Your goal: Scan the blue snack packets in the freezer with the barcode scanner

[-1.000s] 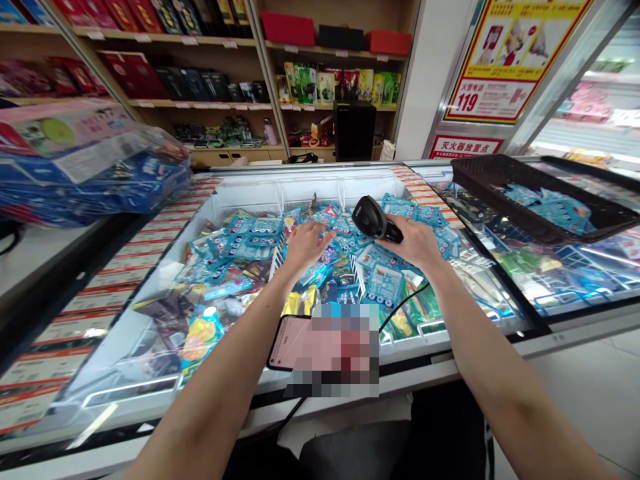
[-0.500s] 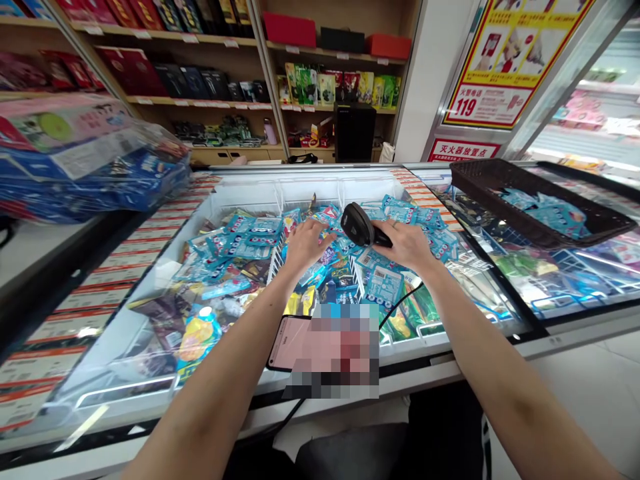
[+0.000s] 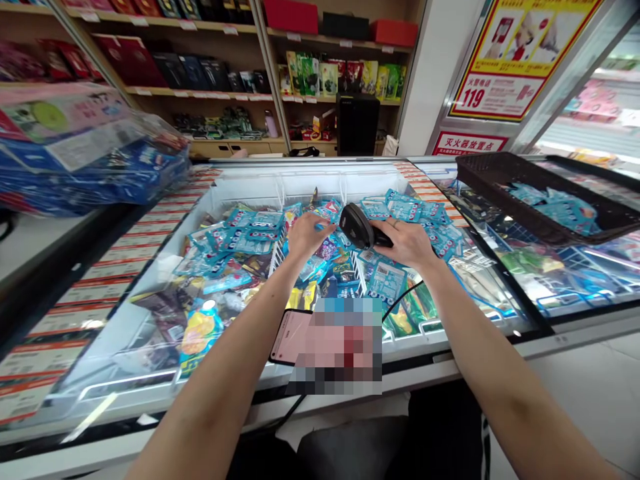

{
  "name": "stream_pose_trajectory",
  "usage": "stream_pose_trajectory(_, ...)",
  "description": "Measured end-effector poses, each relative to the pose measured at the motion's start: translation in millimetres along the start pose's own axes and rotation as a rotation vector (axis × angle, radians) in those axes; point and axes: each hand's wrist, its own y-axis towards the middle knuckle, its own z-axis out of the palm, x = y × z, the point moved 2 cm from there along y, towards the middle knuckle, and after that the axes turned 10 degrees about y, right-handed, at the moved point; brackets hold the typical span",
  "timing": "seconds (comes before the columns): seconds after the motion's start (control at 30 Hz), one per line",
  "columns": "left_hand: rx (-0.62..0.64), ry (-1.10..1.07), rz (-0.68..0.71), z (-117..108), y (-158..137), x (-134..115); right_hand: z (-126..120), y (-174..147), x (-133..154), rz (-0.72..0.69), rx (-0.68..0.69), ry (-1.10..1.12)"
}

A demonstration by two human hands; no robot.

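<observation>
My right hand (image 3: 413, 243) is wrapped round the handle of a black barcode scanner (image 3: 357, 228), its head pointing left. A black cable runs down from below that hand. Just left of the scanner head is my left hand (image 3: 309, 235), its thumb and fingertips drawn together in a pinch; anything between them is too small to make out. Below both hands lie many blue snack packets (image 3: 387, 283) in an open chest freezer. A white wire divider (image 3: 359, 275) stands among the packets. On the freezer's front edge lies a phone (image 3: 289, 340), partly covered by a blurred patch.
At the left, a plastic-wrapped blue and pink bundle (image 3: 75, 147) sits by the freezer. A dark brown basket (image 3: 480, 175) with blue packets rests at the right. Price labels (image 3: 125, 263) line the freezer edge. Behind are stocked shelves (image 3: 200, 93) and a black box-shaped unit (image 3: 357, 123).
My left hand's fingers have gone from spread to drawn together, and it is now closer to the scanner head. My right hand still holds the scanner. The view has tilted slightly.
</observation>
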Motion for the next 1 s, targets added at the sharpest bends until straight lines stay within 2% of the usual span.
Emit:
stream_pose_trajectory(0.13, -0.009, -0.043, -0.081, 3, 2, 2, -3, -3, -1, 0.009, -0.005, 0.008)
stream_pose_trajectory(0.23, -0.034, -0.153, -0.137, 7, 2, 8, -6, -7, -6, 0.015, -0.031, 0.007)
stream_pose_trajectory(0.4, -0.233, -0.481, -0.195, 11, -1, 18, -12, -13, -14, 0.041, -0.073, 0.008)
stream_pose_trajectory(0.53, -0.314, -0.596, -0.162, 8, -6, 18, -15, -13, -13, 0.045, -0.063, 0.022)
stream_pose_trajectory(0.67, -0.329, -0.612, -0.129, 2, -11, 13, -14, -13, -10, 0.024, -0.043, 0.029)
stream_pose_trajectory(1.0, -0.263, -0.462, -0.021, 2, -12, 12, -16, -11, -4, -0.027, -0.045, 0.041)
